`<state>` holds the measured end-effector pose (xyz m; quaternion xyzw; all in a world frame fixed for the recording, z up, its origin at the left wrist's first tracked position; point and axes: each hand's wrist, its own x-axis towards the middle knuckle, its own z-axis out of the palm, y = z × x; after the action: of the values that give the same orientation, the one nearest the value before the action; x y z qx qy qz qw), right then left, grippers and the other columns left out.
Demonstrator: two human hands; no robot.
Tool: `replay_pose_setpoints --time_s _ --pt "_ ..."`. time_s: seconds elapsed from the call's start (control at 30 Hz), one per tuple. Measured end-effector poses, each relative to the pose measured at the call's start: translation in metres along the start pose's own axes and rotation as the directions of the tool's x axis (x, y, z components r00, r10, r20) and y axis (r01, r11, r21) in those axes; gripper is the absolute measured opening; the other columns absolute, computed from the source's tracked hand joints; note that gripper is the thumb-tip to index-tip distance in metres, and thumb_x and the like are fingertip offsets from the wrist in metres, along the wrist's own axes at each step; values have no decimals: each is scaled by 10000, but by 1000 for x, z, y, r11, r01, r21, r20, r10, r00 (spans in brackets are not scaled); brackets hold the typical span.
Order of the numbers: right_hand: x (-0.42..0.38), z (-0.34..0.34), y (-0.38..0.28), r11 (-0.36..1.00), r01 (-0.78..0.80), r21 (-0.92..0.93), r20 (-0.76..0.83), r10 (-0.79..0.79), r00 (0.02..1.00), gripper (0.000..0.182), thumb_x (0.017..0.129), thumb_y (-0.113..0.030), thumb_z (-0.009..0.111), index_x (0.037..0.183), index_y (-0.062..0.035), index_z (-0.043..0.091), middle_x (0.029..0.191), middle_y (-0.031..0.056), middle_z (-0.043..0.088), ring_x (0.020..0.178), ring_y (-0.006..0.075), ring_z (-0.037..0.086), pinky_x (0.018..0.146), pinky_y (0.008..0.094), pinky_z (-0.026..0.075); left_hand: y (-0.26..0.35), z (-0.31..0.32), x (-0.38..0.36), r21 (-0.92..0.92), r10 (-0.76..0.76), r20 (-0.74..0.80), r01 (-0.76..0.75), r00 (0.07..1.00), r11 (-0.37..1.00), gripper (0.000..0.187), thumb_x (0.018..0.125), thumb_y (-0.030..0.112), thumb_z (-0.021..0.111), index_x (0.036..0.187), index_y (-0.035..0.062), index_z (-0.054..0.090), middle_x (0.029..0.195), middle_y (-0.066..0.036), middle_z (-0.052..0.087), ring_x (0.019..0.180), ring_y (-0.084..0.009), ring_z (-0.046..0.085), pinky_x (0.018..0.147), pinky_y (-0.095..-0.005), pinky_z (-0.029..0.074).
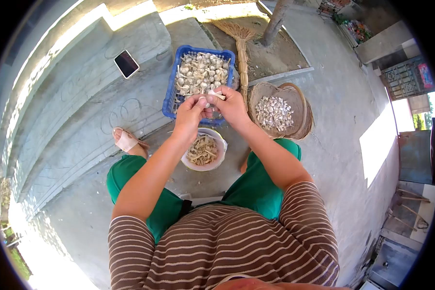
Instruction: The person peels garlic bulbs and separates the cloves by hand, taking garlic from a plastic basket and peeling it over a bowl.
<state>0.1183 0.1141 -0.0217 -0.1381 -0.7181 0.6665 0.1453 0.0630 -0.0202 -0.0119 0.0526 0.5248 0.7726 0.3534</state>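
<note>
My left hand (191, 110) and my right hand (233, 107) meet over the near edge of a blue plastic crate (168, 102). Both are closed, fingertips pinched together on a head of garlic (216, 95). Its pale stem shows by my right thumb, while the rest is mostly hidden by my fingers. Whole garlic bulbs (203, 72) with stems fill the crate. Below my hands, between my legs, stands a white bucket (220, 158) holding dry stalks and skins (203, 150). To the right, a wicker basket (302, 108) contains loose garlic cloves (274, 113).
A straw broom (241, 58) lies between crate and basket, its bristles away from me. Left of the crate, a phone (126, 64) rests on a curved concrete step (82, 96). A tree trunk (276, 21) rises from a dirt bed beyond. My sandalled foot (128, 140) is by the step.
</note>
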Motion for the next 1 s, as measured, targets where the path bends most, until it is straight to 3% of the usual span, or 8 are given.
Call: replay_pose_setpoints --time_s 0.03,0.23,0.37,0.57,0.7,0.77,0.83,1.0 --pt "-5 1 3 946 200 -255 -59 -222 973 167 818 -153 684 886 -20 609 743 9 616 633 103 556 578 237 446 -7 -1 -1 -12 -16 21 17 1000 1000 214 951 173 473 1074 6 529 869 -65 560 703 -136 533 639 -267 463" --pt "-15 9 -22 926 234 -297 -15 -250 968 176 819 -172 682 865 -16 614 722 13 612 616 75 522 547 240 431 -4 3 -12 -77 -68 17 69 998 995 217 991 242 369 976 67 497 759 -39 481 576 -89 359 494 -231 314" --pt "-13 7 -17 971 -20 237 44 9 999 137 848 -173 656 860 -38 633 633 -42 544 521 37 440 461 197 332 -1 4 -15 -29 -110 54 111 992 993 227 988 275 387 966 72 487 766 -34 484 567 -82 337 488 -218 310" --pt "-18 6 -6 870 -181 460 140 130 982 153 855 -181 649 850 -32 617 596 -47 489 470 25 361 401 194 235 -17 -3 -21 750 384 135 -348 913 562 244 987 303 392 975 79 489 721 -7 459 554 -63 318 482 -201 301" --pt "-28 14 4 870 -254 423 199 184 963 156 860 -186 641 864 -32 620 621 -22 523 497 46 432 425 206 317 -13 -10 -32 459 131 -30 -103 991 883 234 977 275 361 968 85 496 592 10 402 491 -99 353 445 -234 304" --pt "-37 24 5 954 278 -109 128 -263 956 174 859 -196 638 893 -27 619 672 23 584 559 85 515 503 236 420 -11 -14 -44 184 -131 -115 151 985 971 240 972 280 348 930 91 491 586 11 387 474 -94 326 424 -234 276" --pt "-44 28 -1 943 290 -163 176 -261 949 188 862 -209 629 915 -29 613 709 63 617 617 108 548 584 265 463 -16 -20 -48 -21 -319 -65 318 946 948 242 963 290 329 854 117 457 587 19 359 468 -76 287 402 -233 232" --pt "-42 31 26 978 142 -155 164 -117 980 192 883 -221 590 901 -32 615 682 83 603 617 105 517 578 279 450 -44 -21 -52 -30 -251 -152 249 956 968 252 970 333 384 851 121 451 604 17 371 478 -74 304 424 -223 290"
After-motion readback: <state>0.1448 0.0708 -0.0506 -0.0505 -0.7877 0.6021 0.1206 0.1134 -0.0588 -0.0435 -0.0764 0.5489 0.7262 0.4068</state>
